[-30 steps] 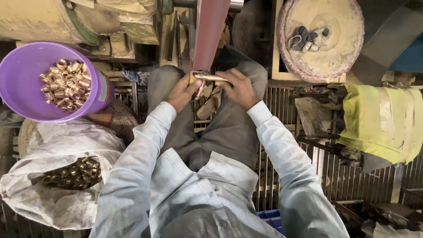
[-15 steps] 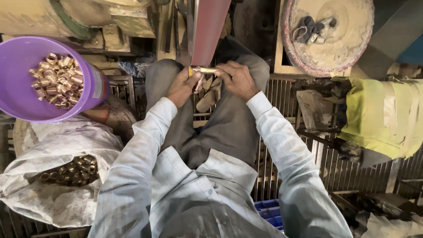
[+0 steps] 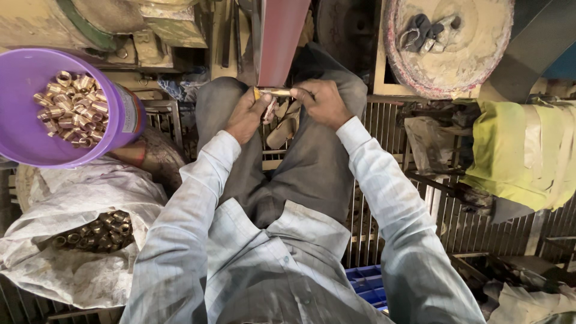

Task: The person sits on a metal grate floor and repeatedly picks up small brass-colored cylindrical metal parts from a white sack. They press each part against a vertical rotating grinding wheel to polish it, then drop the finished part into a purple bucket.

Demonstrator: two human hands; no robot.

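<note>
Both my hands hold one thin rod carrying a small brass ring (image 3: 269,93) against the lower end of a red sanding belt (image 3: 281,39). My left hand (image 3: 245,114) grips the rod's left end, close to the brass piece. My right hand (image 3: 324,102) pinches the rod's right end. Both hands sit above my knees in grey trousers. A purple bowl (image 3: 24,129) of brass rings stands at my left. Below it lies an open white sack (image 3: 72,234) with darker brass rings inside.
A round, dusty wheel (image 3: 453,45) with grey gloves on it is at the upper right. A yellow-green wrapped bundle (image 3: 522,153) lies at the right. A metal grate floor (image 3: 390,180) runs under my legs. A blue crate (image 3: 367,282) shows near my right elbow.
The view has shifted slightly; my hands stay at the belt holding the rod and brass piece, with no clear change in grip.
</note>
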